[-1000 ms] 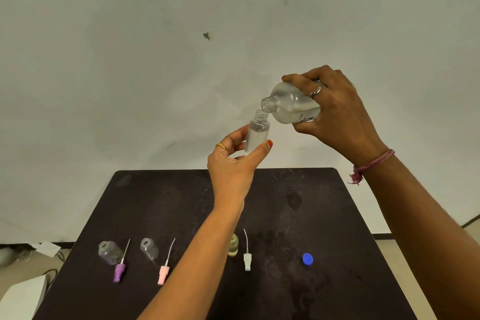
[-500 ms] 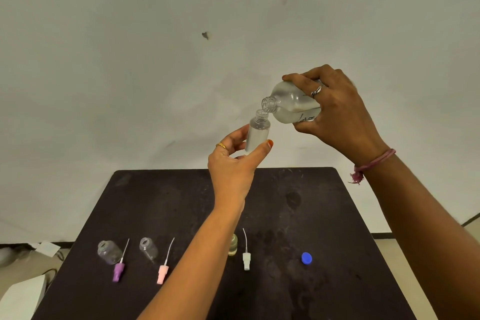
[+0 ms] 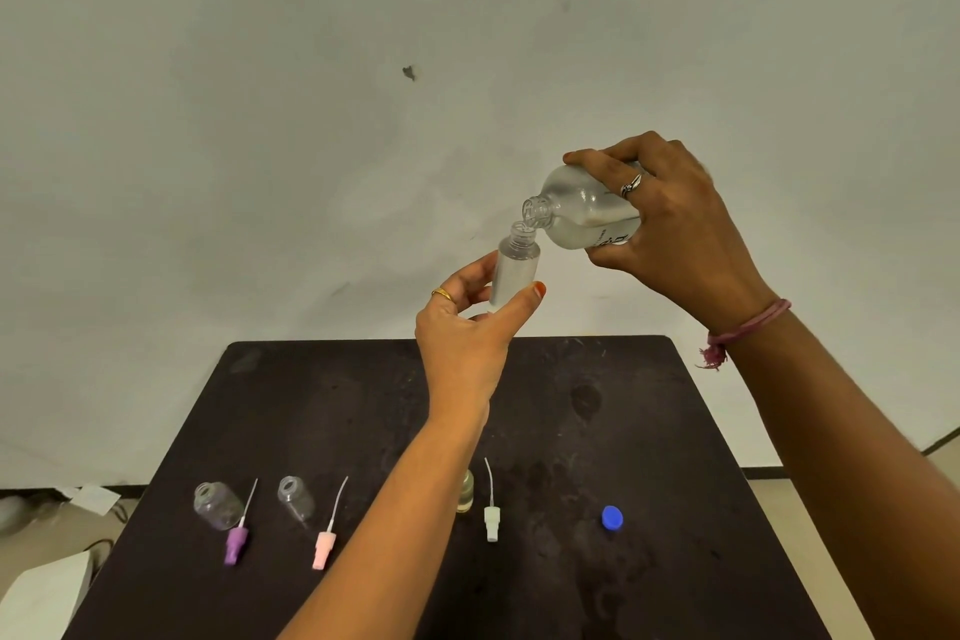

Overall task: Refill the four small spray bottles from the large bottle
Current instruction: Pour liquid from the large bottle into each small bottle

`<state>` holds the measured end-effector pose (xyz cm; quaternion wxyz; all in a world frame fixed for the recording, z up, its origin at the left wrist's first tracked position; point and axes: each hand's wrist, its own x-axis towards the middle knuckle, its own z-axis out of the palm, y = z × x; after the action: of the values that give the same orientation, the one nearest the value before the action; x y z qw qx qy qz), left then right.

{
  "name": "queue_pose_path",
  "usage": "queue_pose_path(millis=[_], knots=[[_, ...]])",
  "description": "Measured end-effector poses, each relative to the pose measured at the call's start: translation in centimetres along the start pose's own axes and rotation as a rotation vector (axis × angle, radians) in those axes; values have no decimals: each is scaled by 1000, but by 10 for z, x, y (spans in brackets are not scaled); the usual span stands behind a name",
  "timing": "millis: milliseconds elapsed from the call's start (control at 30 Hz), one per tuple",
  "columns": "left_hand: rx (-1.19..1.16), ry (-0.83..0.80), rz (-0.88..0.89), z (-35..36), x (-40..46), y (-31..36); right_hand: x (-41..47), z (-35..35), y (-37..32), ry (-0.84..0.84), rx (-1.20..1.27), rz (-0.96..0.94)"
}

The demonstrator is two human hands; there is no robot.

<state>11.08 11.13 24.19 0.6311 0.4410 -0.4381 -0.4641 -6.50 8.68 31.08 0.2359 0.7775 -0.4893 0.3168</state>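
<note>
The dark table fills the lower half of the view just as it did a second ago, and almost nothing on it or above it has changed. The right hand still wraps the large bottle from above, fingers curled round its body, holding it tipped with the mouth down and to the left, at the same angle as before. Its mouth touches or sits just over the open neck of the small spray bottle, which stays upright above the table's far edge. The left hand keeps pinching that bottle between thumb and fingers, unmoved. Near the table's front edge, two clear empty bottles lie in place, each beside its spray head, purple and pink. A yellowish bottle shows partly behind the left forearm, with the white spray head beside it and the blue cap further right, apart.
</note>
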Motion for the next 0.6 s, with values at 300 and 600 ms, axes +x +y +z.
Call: queue_pose_path(millis=[300, 600], knots=[[-15, -2, -2, 0, -2, 0, -1, -2, -2, -4, 5, 13], [-9, -3, -19, 0, -3, 0, -3, -2, -2, -17, 14, 21]])
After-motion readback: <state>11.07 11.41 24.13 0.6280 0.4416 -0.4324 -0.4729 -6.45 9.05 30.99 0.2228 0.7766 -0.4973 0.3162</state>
